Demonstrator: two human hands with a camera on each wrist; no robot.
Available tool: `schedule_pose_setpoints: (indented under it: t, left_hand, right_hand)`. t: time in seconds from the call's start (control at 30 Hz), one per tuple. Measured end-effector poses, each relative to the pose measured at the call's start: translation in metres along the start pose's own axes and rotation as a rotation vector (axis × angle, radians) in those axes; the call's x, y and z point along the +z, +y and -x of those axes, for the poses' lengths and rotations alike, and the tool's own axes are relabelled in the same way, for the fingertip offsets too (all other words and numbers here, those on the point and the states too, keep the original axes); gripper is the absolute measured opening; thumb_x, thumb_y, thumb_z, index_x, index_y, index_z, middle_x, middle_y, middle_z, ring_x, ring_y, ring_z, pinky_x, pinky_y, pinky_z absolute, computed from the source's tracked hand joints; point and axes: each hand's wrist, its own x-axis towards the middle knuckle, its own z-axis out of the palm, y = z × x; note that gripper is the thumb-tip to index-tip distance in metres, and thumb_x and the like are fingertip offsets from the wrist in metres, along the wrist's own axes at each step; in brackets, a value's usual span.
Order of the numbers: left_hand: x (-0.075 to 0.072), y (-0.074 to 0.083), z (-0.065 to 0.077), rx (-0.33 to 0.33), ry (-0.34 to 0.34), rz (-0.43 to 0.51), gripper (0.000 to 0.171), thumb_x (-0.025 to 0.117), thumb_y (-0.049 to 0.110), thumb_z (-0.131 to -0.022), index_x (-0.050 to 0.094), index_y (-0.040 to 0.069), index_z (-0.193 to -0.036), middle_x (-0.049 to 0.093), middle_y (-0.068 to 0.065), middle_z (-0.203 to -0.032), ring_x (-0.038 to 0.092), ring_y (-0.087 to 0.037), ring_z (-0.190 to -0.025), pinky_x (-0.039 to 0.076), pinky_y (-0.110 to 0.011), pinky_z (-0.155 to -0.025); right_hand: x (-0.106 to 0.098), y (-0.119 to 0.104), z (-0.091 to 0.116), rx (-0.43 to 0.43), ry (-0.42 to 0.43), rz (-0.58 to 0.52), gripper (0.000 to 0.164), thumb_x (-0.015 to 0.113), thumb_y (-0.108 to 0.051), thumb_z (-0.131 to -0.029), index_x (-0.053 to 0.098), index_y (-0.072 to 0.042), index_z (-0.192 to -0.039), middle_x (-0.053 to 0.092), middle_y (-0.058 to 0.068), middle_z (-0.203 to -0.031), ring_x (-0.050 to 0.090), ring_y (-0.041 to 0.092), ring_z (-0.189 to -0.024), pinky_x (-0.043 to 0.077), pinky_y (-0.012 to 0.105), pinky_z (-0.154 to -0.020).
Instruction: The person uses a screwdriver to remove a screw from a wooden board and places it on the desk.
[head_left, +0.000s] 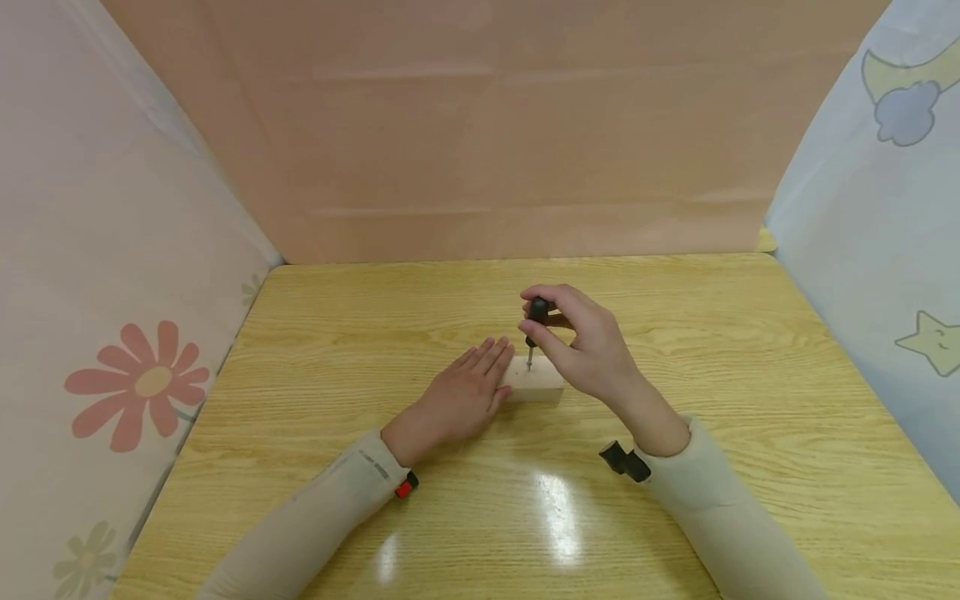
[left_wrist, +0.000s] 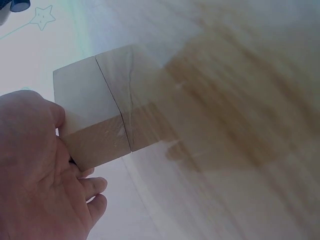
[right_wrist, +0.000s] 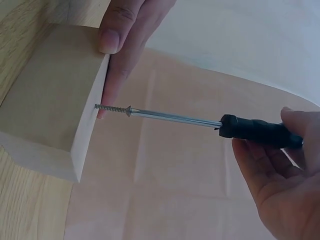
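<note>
A pale wooden block (head_left: 534, 389) lies on the table in front of me. My left hand (head_left: 463, 393) holds its left end, the thumb on the near side and the fingers stretched over the top toward the far side. Out of the block's upper face sticks a metal screw (right_wrist: 113, 109), most of its thread exposed. The screwdriver (right_wrist: 175, 118) has its tip at the screw head, its shaft nearly in line with the screw. My right hand (head_left: 592, 346) pinches the black handle between thumb and fingers. In the left wrist view, the screw and screwdriver are hidden.
Wood-grained table (head_left: 337, 333) surrounds the block, glossy enough to mirror it. A plain orange-brown sheet (head_left: 480, 133) stands along the back edge. Printed sheets flank the left and right sides. A dark device (head_left: 625, 461) sits at the right wrist, another (head_left: 407, 485) at the left.
</note>
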Motion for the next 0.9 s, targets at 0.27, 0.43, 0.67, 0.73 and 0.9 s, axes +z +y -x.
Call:
schedule_pose_setpoints:
  t: [0.27, 0.43, 0.67, 0.73, 0.9]
  left_hand:
    - [-0.001, 0.0, -0.001, 0.001, 0.009, -0.006, 0.065, 0.026, 0.044, -0.111, 0.009, 0.01, -0.164, 0.01, -0.005, -0.17, 0.007, -0.021, -0.157, 0.012, -0.039, -0.127]
    - [-0.002, 0.0, -0.001, -0.004, 0.008, 0.001, 0.065, 0.027, 0.044, -0.111, 0.011, 0.01, -0.164, 0.012, -0.005, -0.17, 0.008, -0.021, -0.157, 0.013, -0.039, -0.127]
    - [-0.001, -0.001, 0.0, 0.003, 0.011, 0.01, 0.065, 0.028, 0.044, -0.111, 0.011, 0.009, -0.163, 0.013, -0.005, -0.17, 0.01, -0.022, -0.156, 0.013, -0.04, -0.127]
    - [0.0, -0.001, 0.0, 0.0, 0.007, 0.007, 0.065, 0.027, 0.044, -0.111, 0.011, 0.009, -0.163, 0.012, -0.005, -0.17, 0.009, -0.022, -0.156, 0.013, -0.039, -0.127]
    - [-0.001, 0.0, 0.001, -0.003, 0.001, -0.004, 0.065, 0.025, 0.045, -0.111, 0.011, 0.009, -0.164, 0.011, -0.005, -0.17, 0.009, -0.021, -0.156, 0.014, -0.039, -0.127]
  right_hand:
    - [-0.002, -0.006, -0.004, -0.026, -0.025, 0.034, 0.04, 0.07, 0.007, -0.09, 0.062, 0.004, -0.129, 0.071, 0.013, -0.111, 0.072, 0.024, -0.101, 0.059, 0.028, -0.087]
    - [-0.003, -0.011, -0.005, -0.011, -0.099, 0.005, 0.036, 0.061, 0.008, -0.096, 0.056, 0.008, -0.132, 0.069, 0.016, -0.118, 0.07, 0.025, -0.107, 0.057, 0.031, -0.094]
    - [0.003, -0.002, -0.002, -0.136, -0.034, 0.097, 0.04, 0.08, 0.003, -0.083, 0.064, 0.003, -0.119, 0.067, 0.009, -0.106, 0.065, 0.017, -0.093, 0.057, 0.027, -0.089]
    - [0.003, -0.001, -0.002, -0.151, -0.007, 0.104, 0.041, 0.083, 0.003, -0.08, 0.067, 0.002, -0.117, 0.068, 0.009, -0.102, 0.066, 0.017, -0.091, 0.056, 0.022, -0.088]
    - [-0.002, -0.003, -0.003, -0.099, -0.021, 0.057, 0.046, 0.077, 0.01, -0.083, 0.066, 0.002, -0.127, 0.071, 0.01, -0.104, 0.071, 0.02, -0.095, 0.057, 0.021, -0.088]
